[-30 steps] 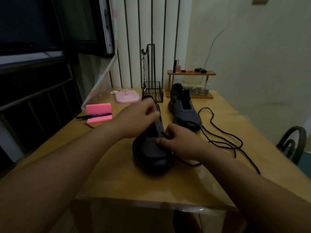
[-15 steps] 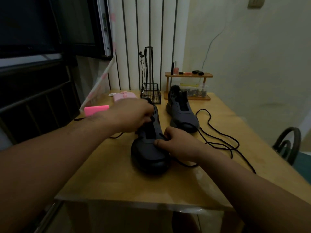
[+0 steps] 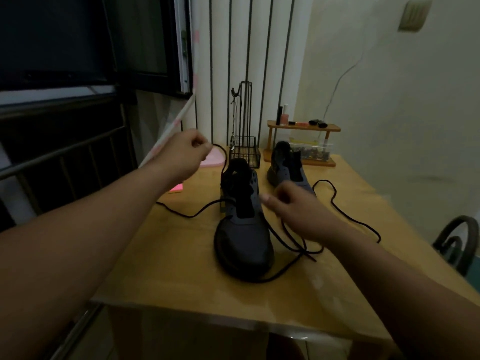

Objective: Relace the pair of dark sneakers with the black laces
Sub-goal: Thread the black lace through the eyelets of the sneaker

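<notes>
- Your left hand (image 3: 181, 157) is lifted above the desk's (image 3: 168, 255) far left part, thumb and fingers pinched on the black lace (image 3: 222, 158).
- From that pinch the lace arcs over and drops to the left side of the near sneaker's (image 3: 244, 235) collar. Another stretch leaves the shoe's left side and trails across the desk towards the left edge.
- Your right hand (image 3: 298, 214) hangs just beside the right side of the near sneaker with its fingers curled and the thumb pointing at the shoe. It is blurred, and you cannot tell whether it holds anything. Lace strands run out from under it and loop on the desk round the shoe's toe.
- The near sneaker stands upright in the middle of the desk, toe towards the near edge, its upper eyelets unlaced.
- The far sneaker (image 3: 285, 165) stands behind it, near the far edge, partly hidden by your right hand.
- A second lace (image 3: 335, 201) lies loose towards the right edge.
- Along the far edge stand a wire basket (image 3: 245, 153) and a small wooden shelf (image 3: 304, 127). A pink pad (image 3: 176, 188) shows near the left edge.
</notes>
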A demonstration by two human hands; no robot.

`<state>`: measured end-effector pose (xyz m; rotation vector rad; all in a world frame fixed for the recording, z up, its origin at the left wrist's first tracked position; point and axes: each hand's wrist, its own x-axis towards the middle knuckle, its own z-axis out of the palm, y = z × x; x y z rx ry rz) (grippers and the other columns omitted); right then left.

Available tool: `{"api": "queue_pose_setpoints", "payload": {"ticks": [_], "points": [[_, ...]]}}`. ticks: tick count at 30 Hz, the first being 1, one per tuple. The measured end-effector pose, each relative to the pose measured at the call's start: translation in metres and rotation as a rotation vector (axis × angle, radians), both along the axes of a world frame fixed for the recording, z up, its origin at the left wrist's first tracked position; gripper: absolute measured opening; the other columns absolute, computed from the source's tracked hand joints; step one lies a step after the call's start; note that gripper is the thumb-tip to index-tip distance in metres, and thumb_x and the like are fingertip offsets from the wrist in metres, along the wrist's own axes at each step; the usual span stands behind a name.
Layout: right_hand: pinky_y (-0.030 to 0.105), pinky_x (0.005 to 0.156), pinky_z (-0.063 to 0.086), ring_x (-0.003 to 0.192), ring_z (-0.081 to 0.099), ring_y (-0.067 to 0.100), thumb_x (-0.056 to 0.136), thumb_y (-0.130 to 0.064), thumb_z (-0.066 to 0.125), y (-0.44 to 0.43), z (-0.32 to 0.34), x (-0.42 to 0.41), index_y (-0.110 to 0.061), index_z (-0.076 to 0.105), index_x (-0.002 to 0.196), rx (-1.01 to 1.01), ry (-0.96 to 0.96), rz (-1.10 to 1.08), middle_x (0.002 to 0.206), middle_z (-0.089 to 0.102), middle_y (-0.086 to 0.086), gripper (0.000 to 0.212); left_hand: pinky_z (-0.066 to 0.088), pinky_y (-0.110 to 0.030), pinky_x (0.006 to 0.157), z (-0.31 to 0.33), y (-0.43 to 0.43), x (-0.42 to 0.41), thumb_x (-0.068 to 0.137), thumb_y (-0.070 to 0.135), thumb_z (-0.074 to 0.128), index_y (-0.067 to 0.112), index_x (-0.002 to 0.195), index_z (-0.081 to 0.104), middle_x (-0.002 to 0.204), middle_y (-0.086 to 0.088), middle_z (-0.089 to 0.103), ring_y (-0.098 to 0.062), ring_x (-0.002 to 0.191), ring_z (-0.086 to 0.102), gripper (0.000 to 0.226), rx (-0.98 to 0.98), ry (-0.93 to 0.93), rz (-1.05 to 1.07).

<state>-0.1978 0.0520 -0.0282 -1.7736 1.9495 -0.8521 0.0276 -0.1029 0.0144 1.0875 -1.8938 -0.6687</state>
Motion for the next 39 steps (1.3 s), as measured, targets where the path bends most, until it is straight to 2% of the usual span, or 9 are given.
{"api": "queue_pose_setpoints", "payload": {"ticks": [6, 10, 14, 18, 22, 24, 29, 32, 39], "points": [[0.037, 0.101, 0.054, 0.128, 0.056, 0.013, 0.101, -0.034, 0.066, -0.064, 0.086, 0.032, -0.028, 0.043, 0.154, -0.272, 0.049, 0.182, 0.145, 0.057, 0.000, 0.058, 0.047, -0.027, 0.076, 0.044, 0.016, -0.008, 0.103, 0.026, 0.064, 0.029, 0.099, 0.065, 0.094, 0.009, 0.067, -0.006, 0.089, 0.063, 0.004, -0.253, -0.224, -0.204], [0.024, 0.068, 0.053, 0.070, 0.065, 0.001, 0.107, -0.028, 0.056, -0.083, 0.119, 0.045, -0.015, 0.072, 0.113, -0.169, 0.095, 0.262, 0.089, 0.074, -0.004, 0.021, 0.052, -0.033, 0.077, 0.057, 0.009, 0.006, 0.103, 0.024, 0.063, 0.020, 0.104, 0.068, 0.095, 0.008, 0.064, -0.009, 0.089, 0.061, 0.006, -0.368, -0.231, -0.116], [0.019, 0.058, 0.050, 0.064, 0.062, 0.006, 0.108, -0.026, 0.053, -0.092, 0.121, 0.042, -0.015, 0.072, 0.110, -0.166, -0.113, 0.209, 0.089, 0.076, 0.004, 0.022, 0.050, -0.029, 0.079, 0.032, 0.015, 0.012, 0.101, 0.026, 0.063, 0.024, 0.110, 0.063, 0.106, 0.011, 0.051, -0.011, 0.089, 0.056, 0.009, -0.429, -0.035, 0.117], [0.024, 0.059, 0.052, 0.065, 0.064, 0.012, 0.109, -0.026, 0.052, -0.097, 0.113, 0.037, -0.013, 0.070, 0.112, -0.127, -0.304, 0.156, 0.095, 0.077, 0.008, 0.022, 0.057, -0.044, 0.069, -0.029, 0.032, -0.001, 0.106, 0.031, 0.053, 0.014, 0.087, 0.064, 0.082, -0.003, 0.067, -0.022, 0.072, 0.064, 0.028, 0.046, -0.007, 0.168], [0.022, 0.054, 0.049, 0.065, 0.061, 0.014, 0.109, -0.027, 0.052, -0.098, 0.107, 0.030, -0.012, 0.070, 0.112, -0.132, -0.359, 0.068, 0.096, 0.077, 0.010, 0.024, 0.039, -0.021, 0.044, -0.075, 0.045, -0.001, 0.107, 0.054, 0.044, 0.002, 0.088, 0.073, 0.062, -0.008, 0.069, -0.018, 0.038, 0.052, 0.063, 0.650, -0.083, 0.061], [0.025, 0.058, 0.047, 0.066, 0.060, 0.015, 0.109, -0.029, 0.052, -0.097, 0.106, 0.028, -0.012, 0.070, 0.113, -0.136, -0.395, 0.056, 0.097, 0.077, 0.009, 0.025, 0.031, -0.016, 0.040, -0.080, 0.048, -0.006, 0.105, 0.051, 0.053, 0.001, 0.098, 0.070, 0.070, -0.009, 0.069, -0.017, 0.037, 0.044, 0.053, 0.768, 0.093, 0.053], [0.025, 0.058, 0.047, 0.064, 0.059, 0.012, 0.108, -0.026, 0.053, -0.095, 0.126, 0.024, -0.012, 0.067, 0.116, -0.156, -0.506, 0.068, 0.092, 0.075, 0.006, 0.022, 0.045, -0.028, 0.068, -0.039, 0.037, -0.019, 0.100, 0.017, 0.065, 0.014, 0.101, 0.071, 0.093, -0.005, 0.068, -0.017, 0.076, 0.058, 0.007, 0.672, 0.623, 0.011], [0.026, 0.059, 0.047, 0.063, 0.060, 0.012, 0.107, -0.022, 0.053, -0.094, 0.147, 0.021, -0.009, 0.067, 0.115, -0.185, -0.553, 0.088, 0.089, 0.076, 0.006, 0.021, 0.051, -0.037, 0.084, 0.005, 0.029, -0.023, 0.101, 0.017, 0.061, 0.014, 0.100, 0.070, 0.088, -0.004, 0.070, -0.019, 0.084, 0.066, 0.010, 0.554, 0.626, -0.125], [0.027, 0.062, 0.050, 0.070, 0.064, 0.015, 0.108, -0.025, 0.052, -0.088, 0.199, 0.012, -0.011, 0.070, 0.112, -0.281, -0.479, 0.078, 0.097, 0.079, 0.009, 0.024, 0.054, -0.028, 0.071, 0.110, 0.020, -0.041, 0.110, 0.023, 0.048, 0.010, 0.113, 0.068, 0.085, -0.003, 0.064, -0.018, 0.078, 0.062, 0.024, 0.266, 0.462, -0.219]]}}
